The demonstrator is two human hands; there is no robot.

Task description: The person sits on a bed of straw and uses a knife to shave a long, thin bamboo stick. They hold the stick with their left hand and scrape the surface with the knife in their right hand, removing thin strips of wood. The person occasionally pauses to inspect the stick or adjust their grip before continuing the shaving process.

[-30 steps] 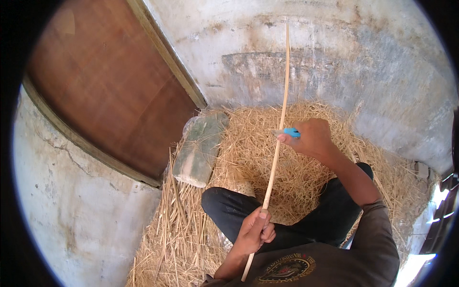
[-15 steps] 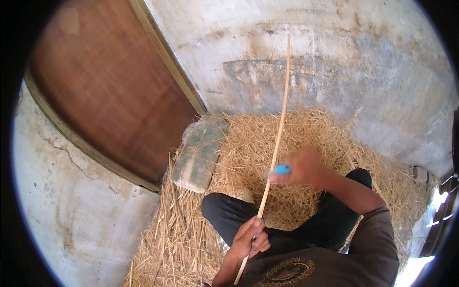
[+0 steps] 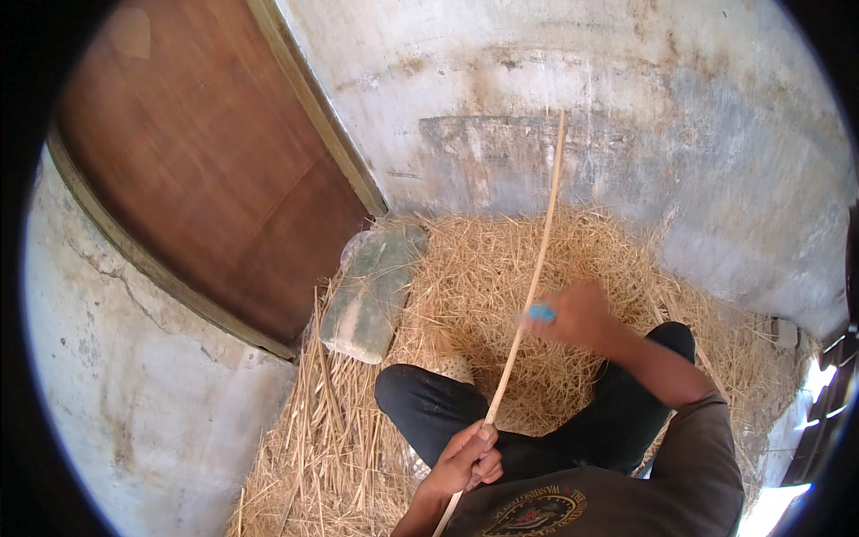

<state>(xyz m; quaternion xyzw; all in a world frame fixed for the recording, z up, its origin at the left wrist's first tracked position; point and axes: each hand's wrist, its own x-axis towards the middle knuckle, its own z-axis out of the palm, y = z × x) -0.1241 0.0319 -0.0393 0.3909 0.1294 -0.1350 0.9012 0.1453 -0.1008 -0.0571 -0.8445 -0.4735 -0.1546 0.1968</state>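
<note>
1. Left hand (image 3: pixel 467 458) is gripping a long pale strip (image 3: pixel 540 261) near its lower end, fingers wrapping it, thumb lying along the top, no gap showing in the grip
2. Strip is running from the lower edge of the view up through the left fist, leaning slightly right and bowing a little, between the person's knees and over the straw
3. Its far tip is showing against the stained wall (image 3: pixel 734 134); can't tell if it is touching
4. Right hand (image 3: pixel 573 315) is closing around a blue-handled tool (image 3: pixel 541 312), fingers folding in; hand and tool are blurring, so exact finger placement isn't reading
5. Tool is meeting the strip's right side in view, well above the left fist; its working end is too blurred to make out, can't confirm firm contact
6. Person is sitting with knees spreading apart, wearing dark trousers (image 3: pixel 429 398) and a dark shirt (image 3: pixel 608 501) with a round printed emblem
7. Straw-like shavings (image 3: pixel 483 268) are covering the floor ahead; longer loose strips (image 3: pixel 331 430) are lying at left
8. Grey-green slab (image 3: pixel 376 291) is resting on that litter, just beside a brown door panel (image 3: pixel 206 161), with stray stalks lying across it
</note>
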